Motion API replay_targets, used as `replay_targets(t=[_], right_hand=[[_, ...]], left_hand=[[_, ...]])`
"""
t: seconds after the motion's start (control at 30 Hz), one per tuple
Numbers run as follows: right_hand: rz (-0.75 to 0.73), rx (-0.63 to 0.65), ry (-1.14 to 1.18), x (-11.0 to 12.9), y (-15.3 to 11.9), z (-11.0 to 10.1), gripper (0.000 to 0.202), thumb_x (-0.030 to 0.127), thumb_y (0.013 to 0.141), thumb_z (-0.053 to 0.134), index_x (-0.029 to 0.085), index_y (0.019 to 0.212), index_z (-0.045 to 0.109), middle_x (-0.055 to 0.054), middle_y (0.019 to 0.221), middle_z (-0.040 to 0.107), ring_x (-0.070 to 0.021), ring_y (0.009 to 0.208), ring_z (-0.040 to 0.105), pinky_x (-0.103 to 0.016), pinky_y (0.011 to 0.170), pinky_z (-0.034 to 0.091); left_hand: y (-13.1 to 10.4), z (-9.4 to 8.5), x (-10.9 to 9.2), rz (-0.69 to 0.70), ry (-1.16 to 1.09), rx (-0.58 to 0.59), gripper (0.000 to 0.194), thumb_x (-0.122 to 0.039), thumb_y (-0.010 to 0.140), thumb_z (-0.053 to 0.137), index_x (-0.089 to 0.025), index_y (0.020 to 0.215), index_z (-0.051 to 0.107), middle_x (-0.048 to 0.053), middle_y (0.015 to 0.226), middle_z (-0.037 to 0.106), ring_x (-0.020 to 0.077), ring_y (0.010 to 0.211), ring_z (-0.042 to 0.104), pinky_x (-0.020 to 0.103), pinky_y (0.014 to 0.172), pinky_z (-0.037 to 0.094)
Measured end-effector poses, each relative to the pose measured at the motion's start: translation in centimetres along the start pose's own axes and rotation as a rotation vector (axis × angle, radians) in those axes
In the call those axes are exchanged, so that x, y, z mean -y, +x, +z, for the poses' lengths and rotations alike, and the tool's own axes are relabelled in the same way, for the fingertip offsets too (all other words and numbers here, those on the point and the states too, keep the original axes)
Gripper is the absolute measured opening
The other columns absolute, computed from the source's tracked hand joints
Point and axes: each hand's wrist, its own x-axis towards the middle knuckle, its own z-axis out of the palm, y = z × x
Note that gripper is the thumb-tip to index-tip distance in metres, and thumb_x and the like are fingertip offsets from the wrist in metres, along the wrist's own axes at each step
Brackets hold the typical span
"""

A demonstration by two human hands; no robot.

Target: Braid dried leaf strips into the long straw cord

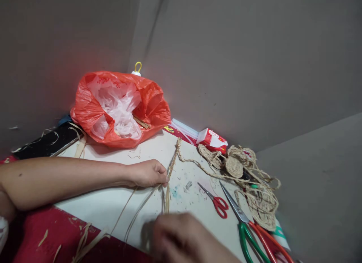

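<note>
My left hand [151, 173] rests over the white tabletop, fingers pinched shut on a narrow braid of straw [172, 163]. The braid stretches up and away from the fingertips and bends to the right as a thin plaited cord. Loose straw strands [167, 200] hang from the pinch toward me, and others trail to the lower left. Closer to me, my right hand [183, 236] is curled closed and blurred by motion. It overlaps the lower ends of the strands; whatever its fingers hold is hidden.
Small red-handled scissors [217, 204] and larger shears [240, 214] lie right, beside coiled straw braid [234, 166]. A tissue pack [212, 138] sits behind. A red plastic bag [121, 108] stands at the back, with a black phone-like object [48, 140] to its left. Grey walls enclose the corner.
</note>
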Motion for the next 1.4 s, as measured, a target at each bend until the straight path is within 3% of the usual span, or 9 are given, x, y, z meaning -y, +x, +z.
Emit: replay_targets(t=[0.07,0.13,0.3,0.4,0.67,0.9,1.07,1.3,1.4], right_hand=[[0.023,-0.394,0.124,-1.6,1.3,-1.2,0.036,0.042,0.085,0.048,0.019,0.059,0.05,0.001,0.055,0.052,-0.0116,0.052,0.046,-0.021,0.051,0.037],[0.069,-0.551,0.245,-3.5,3.2,-1.6,0.037,0.049,0.083,0.052,0.018,0.062,0.05,0.001,0.056,0.051,-0.0124,0.054,0.047,-0.022,0.051,0.038],[0.168,-0.145,0.856,-5.8,6.0,-0.1,0.038,0.055,0.078,0.057,0.018,0.072,0.049,0.006,0.049,0.043,-0.0061,0.037,0.032,-0.018,0.038,0.029],[0.2,-0.091,0.908,-6.0,5.9,0.0,0.041,0.053,0.076,0.061,0.018,0.065,0.045,0.011,0.045,0.028,-0.003,0.037,0.013,-0.017,0.035,0.011],[0.154,0.104,0.978,-7.3,6.0,-1.2,0.043,0.048,0.079,0.061,0.017,0.056,0.042,0.01,0.043,0.028,-0.0024,0.036,0.014,-0.019,0.035,0.008],[0.188,-0.072,1.087,-6.5,6.1,0.1,0.042,0.045,0.072,0.069,0.016,0.053,0.045,0.011,0.039,0.03,-0.0007,0.032,0.015,-0.017,0.033,0.008],[0.247,-0.203,1.172,-5.6,6.1,1.2,0.041,0.045,0.063,0.075,0.016,0.056,0.049,0.012,0.038,0.03,-0.0004,0.031,0.015,-0.016,0.033,0.008],[0.251,-0.264,1.24,-4.8,5.8,2.2,0.042,0.044,0.064,0.075,0.016,0.054,0.046,0.012,0.037,0.027,-0.0001,0.034,0.014,-0.016,0.033,0.008],[0.26,-0.243,1.233,-4.9,5.8,1.9,0.036,0.043,0.063,0.076,0.015,0.063,0.054,0.013,0.038,0.027,-0.0004,0.034,0.011,-0.015,0.033,0.008]], left_hand=[[0.0,-0.1,0.0,0.013,-0.038,0.028,0.019,-0.03,0.077,0.052,-0.015,0.065,0.053,-0.009,0.043,0.032,0.0065,0.041,0.022,0.023,0.044,0.014],[0.0,-0.1,0.1,0.047,-0.083,0.055,0.019,-0.03,0.08,0.051,-0.016,0.067,0.053,-0.009,0.042,0.032,0.0065,0.041,0.023,0.022,0.044,0.017],[0.6,-0.1,0.6,0.152,-0.067,0.123,0.018,-0.022,0.081,0.047,-0.015,0.064,0.05,-0.006,0.052,0.045,0.0073,0.05,0.037,0.02,0.054,0.031],[0.7,-0.2,0.7,0.141,0.018,0.115,0.014,-0.016,0.078,0.046,-0.014,0.065,0.051,-0.004,0.057,0.049,0.0078,0.054,0.04,0.02,0.055,0.032],[0.5,-0.9,-0.2,0.208,0.282,0.135,0.015,-0.021,0.078,0.048,-0.014,0.066,0.053,-0.005,0.058,0.047,0.0078,0.055,0.038,0.018,0.053,0.032],[-1.0,-1.7,-2.9,0.177,0.802,0.021,0.021,-0.019,0.08,0.044,-0.016,0.067,0.06,-0.001,0.06,0.056,0.0102,0.055,0.045,0.021,0.053,0.031],[-2.7,0.4,-3.7,0.126,1.153,-0.087,0.026,-0.024,0.083,0.04,-0.016,0.079,0.065,0.007,0.066,0.065,0.0173,0.057,0.056,0.025,0.049,0.03],[-4.0,3.2,-0.1,0.505,1.485,-0.055,0.02,-0.007,0.071,0.05,-0.007,0.086,0.063,0.011,0.062,0.062,0.0202,0.051,0.056,0.029,0.046,0.033],[-5.2,3.7,-0.7,0.543,1.405,0.166,0.009,-0.011,0.07,0.056,-0.014,0.064,0.061,0.007,0.055,0.059,0.015,0.04,0.046,0.029,0.039,0.024]])
